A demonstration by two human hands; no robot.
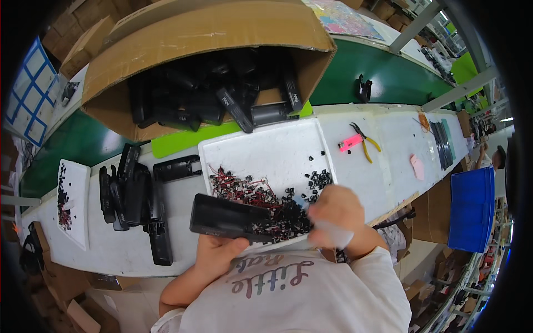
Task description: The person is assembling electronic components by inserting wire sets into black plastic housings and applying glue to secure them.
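My left hand (217, 252) is closed around the near end of a long black plastic housing (225, 217), held tilted over the near edge of a white foam tray (266, 145). My right hand (337, 213) is above the tray's right near corner, blurred, its fingers curled in; whatever they pinch is hidden. Something whitish (335, 235) covers part of that hand. Beneath and between the hands lie a heap of small black parts (294, 218) and a pile of small pieces with red and black wires (239, 186).
A cardboard box (205, 41) full of black housings leans open behind the tray. More housings (133, 191) are stacked at left, near a second foam tray (80, 205). Yellow-handled pliers (366, 145) and a pink lighter-like object (350, 143) lie right. A blue bin (472, 208) stands beyond.
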